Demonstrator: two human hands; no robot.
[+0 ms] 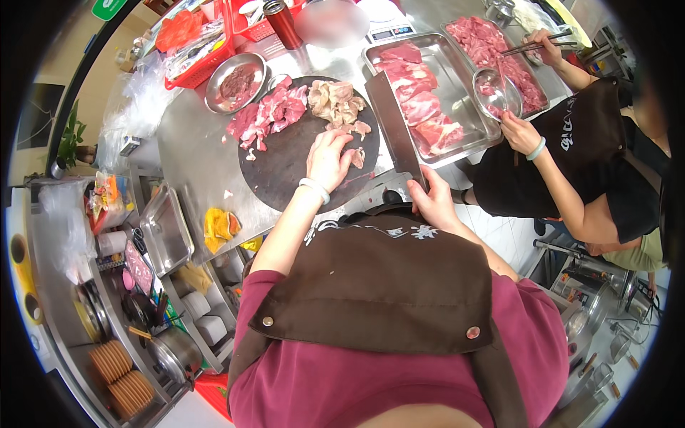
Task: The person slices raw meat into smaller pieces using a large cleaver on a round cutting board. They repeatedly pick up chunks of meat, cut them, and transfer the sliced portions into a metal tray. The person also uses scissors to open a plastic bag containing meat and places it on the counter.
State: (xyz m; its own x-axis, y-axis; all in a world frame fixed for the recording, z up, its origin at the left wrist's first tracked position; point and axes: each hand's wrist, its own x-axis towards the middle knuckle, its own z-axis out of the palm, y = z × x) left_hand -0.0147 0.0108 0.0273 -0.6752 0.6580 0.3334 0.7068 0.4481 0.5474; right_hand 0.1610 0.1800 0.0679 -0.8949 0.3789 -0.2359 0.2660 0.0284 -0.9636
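My left hand (328, 160) lies on the dark round chopping board (289, 171), its fingertips at small pieces of pale meat (358, 157). My right hand (432, 196) grips the handle of a wide cleaver (393, 120), whose blade is raised beside the board's right edge, by the steel tray. On the board, red raw meat pieces (278, 109) lie at the left and a pile of pale, fatty trimmings (334, 100) at the back. A steel bowl (235, 83) with dark red minced or scraped meat stands behind on the left. Large raw meat pieces (420, 99) lie in the steel tray (463, 85).
A co-worker at the right holds chopsticks (540, 47) and a steel bowl (496, 93) over a tray of sliced meat (484, 40). Behind stand a red basket (200, 69), a red flask (282, 24) and a scale (390, 32). A yellow cloth (219, 229) lies near the table edge.
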